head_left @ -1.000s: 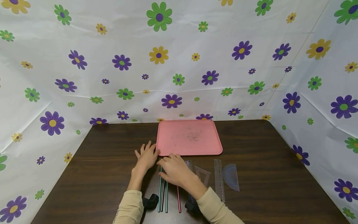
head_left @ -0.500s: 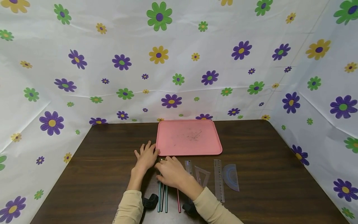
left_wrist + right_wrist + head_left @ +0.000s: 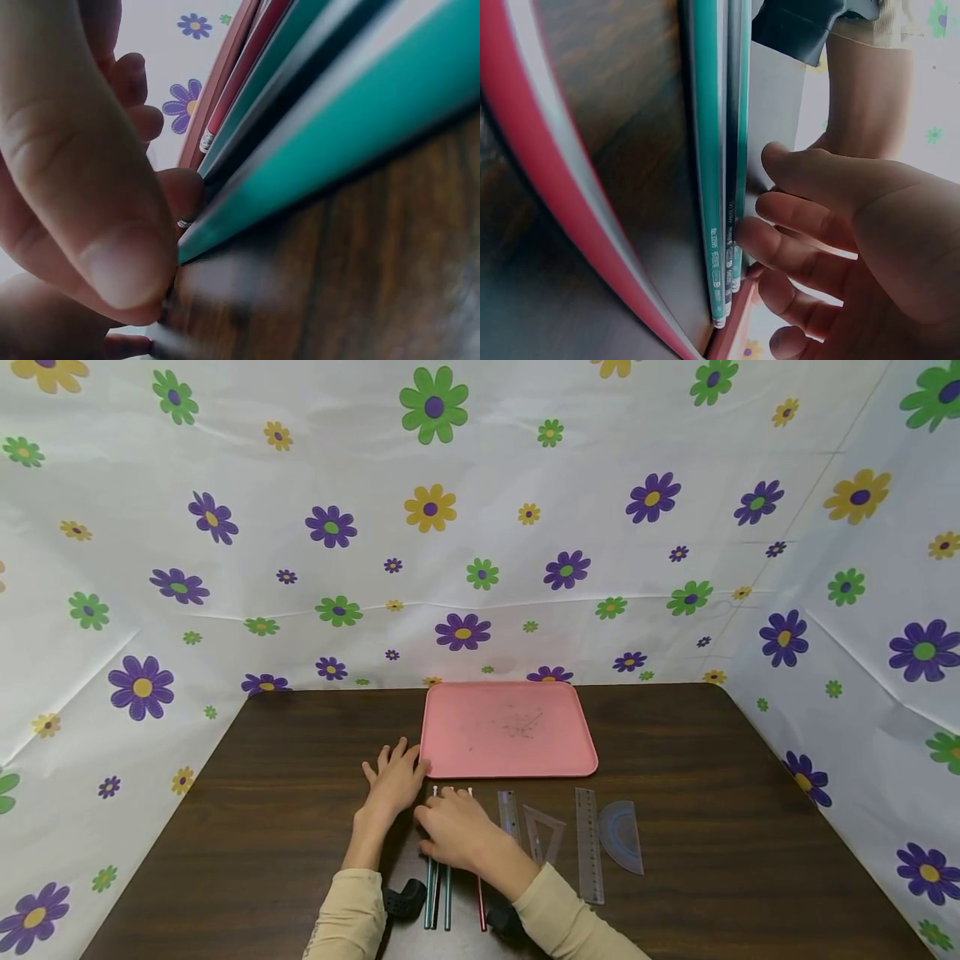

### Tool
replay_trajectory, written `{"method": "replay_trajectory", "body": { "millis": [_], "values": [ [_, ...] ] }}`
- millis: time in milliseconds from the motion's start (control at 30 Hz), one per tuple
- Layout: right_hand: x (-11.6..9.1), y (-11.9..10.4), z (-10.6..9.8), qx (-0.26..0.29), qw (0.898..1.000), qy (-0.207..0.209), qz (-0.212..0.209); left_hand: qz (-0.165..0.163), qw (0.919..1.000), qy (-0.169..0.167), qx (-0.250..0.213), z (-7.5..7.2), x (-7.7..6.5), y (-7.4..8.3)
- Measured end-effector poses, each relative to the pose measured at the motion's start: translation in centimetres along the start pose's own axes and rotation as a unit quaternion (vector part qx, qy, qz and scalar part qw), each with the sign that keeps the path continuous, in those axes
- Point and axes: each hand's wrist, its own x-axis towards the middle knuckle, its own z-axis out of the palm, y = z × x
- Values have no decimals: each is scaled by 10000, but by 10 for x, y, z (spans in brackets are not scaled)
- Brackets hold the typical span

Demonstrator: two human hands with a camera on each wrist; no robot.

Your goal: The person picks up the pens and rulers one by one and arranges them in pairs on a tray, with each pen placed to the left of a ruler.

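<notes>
Several pencils lie lengthwise in front of the pink tray [image 3: 510, 760]. Two green pencils, one [image 3: 448, 902] and another [image 3: 707, 150], flank a black pencil [image 3: 436, 902]; a red pencil [image 3: 482, 906] lies apart to their right. My right hand [image 3: 459, 831] reaches across over their eraser ends. In the right wrist view its fingers are loosely bent, one fingertip right at the green and black pencils, with nothing gripped. My left hand [image 3: 393, 783] rests with spread fingers on the table, its fingertips at the tray's front left corner.
Right of the pencils lie a short clear ruler [image 3: 507, 810], a set square [image 3: 556, 839], a longer ruler [image 3: 589, 852] and a protractor [image 3: 621, 839]. Flowered cloth [image 3: 480, 460] walls the brown table [image 3: 712, 827] at the back and sides.
My right hand has shifted slightly left and toward me, so more eraser ends and the short ruler show. The left hand stays at the tray corner.
</notes>
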Motion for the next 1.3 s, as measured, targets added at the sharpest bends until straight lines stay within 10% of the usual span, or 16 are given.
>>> {"method": "replay_trajectory", "body": {
  "millis": [1300],
  "values": [
    [5, -5, 8, 833, 9960, 300, 157, 47, 10000, -7, -56, -1, 0, 0]
  ]
}}
